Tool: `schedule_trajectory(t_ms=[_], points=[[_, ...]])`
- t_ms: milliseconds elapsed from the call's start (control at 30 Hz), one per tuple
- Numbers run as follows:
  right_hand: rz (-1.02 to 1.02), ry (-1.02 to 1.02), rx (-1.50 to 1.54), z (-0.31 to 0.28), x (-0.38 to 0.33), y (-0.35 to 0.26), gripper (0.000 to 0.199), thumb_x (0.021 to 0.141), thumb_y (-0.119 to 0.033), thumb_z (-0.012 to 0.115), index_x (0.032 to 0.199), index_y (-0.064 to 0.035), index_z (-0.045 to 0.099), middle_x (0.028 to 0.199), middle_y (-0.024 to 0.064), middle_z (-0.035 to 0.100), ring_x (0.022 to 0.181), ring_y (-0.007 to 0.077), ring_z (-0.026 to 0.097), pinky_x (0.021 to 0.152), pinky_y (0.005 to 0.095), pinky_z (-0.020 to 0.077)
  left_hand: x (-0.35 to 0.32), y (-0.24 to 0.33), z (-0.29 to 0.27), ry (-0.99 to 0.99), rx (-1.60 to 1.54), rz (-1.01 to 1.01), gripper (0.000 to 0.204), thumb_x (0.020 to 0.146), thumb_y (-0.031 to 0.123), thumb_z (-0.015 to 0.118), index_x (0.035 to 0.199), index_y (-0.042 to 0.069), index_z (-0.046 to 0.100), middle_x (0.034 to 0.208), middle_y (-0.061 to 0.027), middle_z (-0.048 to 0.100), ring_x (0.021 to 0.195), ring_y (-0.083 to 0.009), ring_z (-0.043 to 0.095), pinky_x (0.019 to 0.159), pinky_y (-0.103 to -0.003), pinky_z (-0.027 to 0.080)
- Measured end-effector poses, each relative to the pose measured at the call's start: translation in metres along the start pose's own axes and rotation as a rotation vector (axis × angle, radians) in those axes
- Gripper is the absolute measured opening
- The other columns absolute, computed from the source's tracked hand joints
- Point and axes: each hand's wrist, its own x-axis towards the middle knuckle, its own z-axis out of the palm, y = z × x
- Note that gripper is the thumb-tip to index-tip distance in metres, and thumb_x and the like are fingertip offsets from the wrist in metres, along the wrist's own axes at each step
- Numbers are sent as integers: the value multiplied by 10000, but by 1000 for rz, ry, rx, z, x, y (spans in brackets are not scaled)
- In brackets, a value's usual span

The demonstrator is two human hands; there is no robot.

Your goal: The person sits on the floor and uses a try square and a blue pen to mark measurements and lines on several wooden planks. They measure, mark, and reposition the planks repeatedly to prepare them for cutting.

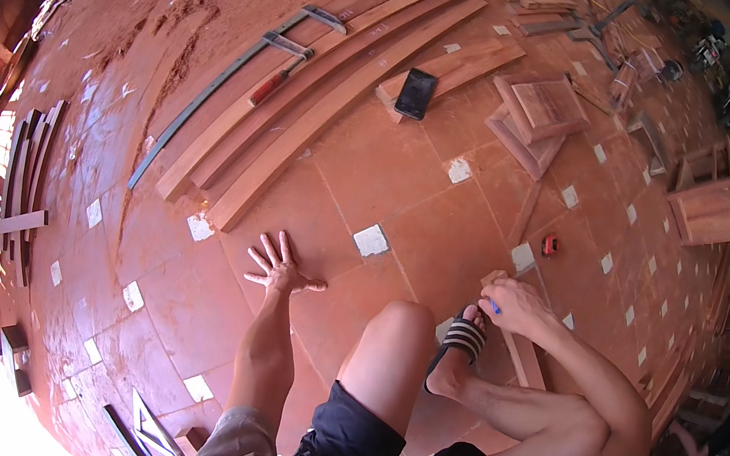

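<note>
My left hand (280, 267) has its fingers spread wide over the tiled floor (313, 315), with nothing in it; whether it touches the tiles I cannot tell. On the other side my right hand (515, 305) is closed around a slim blue pen (494, 306), most of which is hidden by the fingers. A wooden piece (523, 360) runs beneath that hand, beside my foot in a striped black sandal (463, 337). Just beyond the right hand lies a small red and black tape measure (550, 246).
Long wooden boards (305, 123) lie ahead, with a bar clamp (214, 94) across them. A dark tablet or phone (416, 93) rests on a shorter board (481, 65). Wooden panels (541, 113) and a small wooden frame (711, 202) stand right. Stacked dark strips (28, 184) are left.
</note>
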Motion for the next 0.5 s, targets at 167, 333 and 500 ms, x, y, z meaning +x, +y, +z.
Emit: schedule_trajectory(t_ms=[167,333,500], points=[[18,-19,-21,3,1,-6,315,1039,-322,681,1151,-47,787,1144,188,760,1146,406,719,994,537,570,0,-4,2,21,3,11,1787,521,745,990,1757,234,-196,1817,-175,-265,1645,-540,-213,1179,-912,100],[15,-3,-35,5,-2,-8,318,1039,-322,682,1155,-44,785,1164,182,761,1156,406,717,1003,538,567,4,-6,6,32,11,22,1774,525,757,981,1762,235,-179,1824,-176,-243,1643,-554,-201,1170,-920,110],[0,24,-38,7,-2,-11,303,1023,-305,700,1124,-32,789,1152,189,769,1156,410,713,996,538,571,10,-14,10,63,-52,55,1719,553,755,973,1771,274,-141,1839,-156,-199,1647,-555,-179,1164,-926,115]])
